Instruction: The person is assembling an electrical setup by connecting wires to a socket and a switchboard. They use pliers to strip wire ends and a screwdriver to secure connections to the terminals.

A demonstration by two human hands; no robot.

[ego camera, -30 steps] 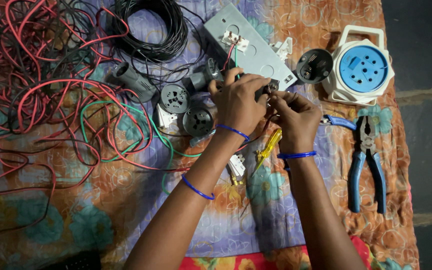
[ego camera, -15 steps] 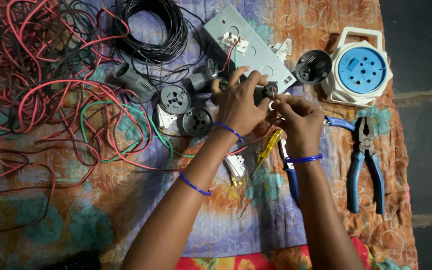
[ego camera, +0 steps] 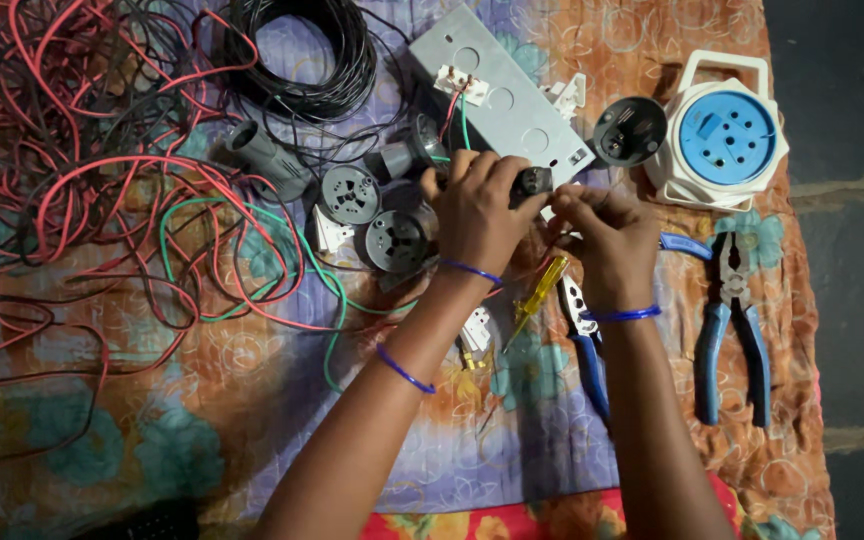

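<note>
Landmark: grey plate [ego camera: 512, 95], top centre of the floral cloth [ego camera: 252, 400].

- Far left of the plate: a loose tangle of red wire [ego camera: 82, 180] mixed with black, and a green lead [ego camera: 252, 260] running through it. Nothing there looks cut or tidied.
- Just left of the plate: black coil [ego camera: 297, 55], wound and untouched.
- Right of the plate: white reel with a blue face [ego camera: 724, 135], apart from the work; a black round cap [ego camera: 630, 130] sits between the two.
- Plate itself: a small white terminal block on its near edge has red and green leads attached, so some wiring is in. Its round holes are empty.
- Below-left of the plate: two grey round sockets [ego camera: 372, 215] lie loose, not mounted.
- Below-right: blue pliers [ego camera: 732, 320] lie idle; a second blue-handled tool and a yellow screwdriver [ego camera: 537, 300] lie between the forearms.
- Left hand [ego camera: 477, 210] is closed around a small black part [ego camera: 532, 182], just below the plate's near edge. Right hand [ego camera: 607, 235] pinches at that part, fingertips together; can't tell what's between them.

Judgement: early to mid assembly, most fittings not yet placed.
</note>
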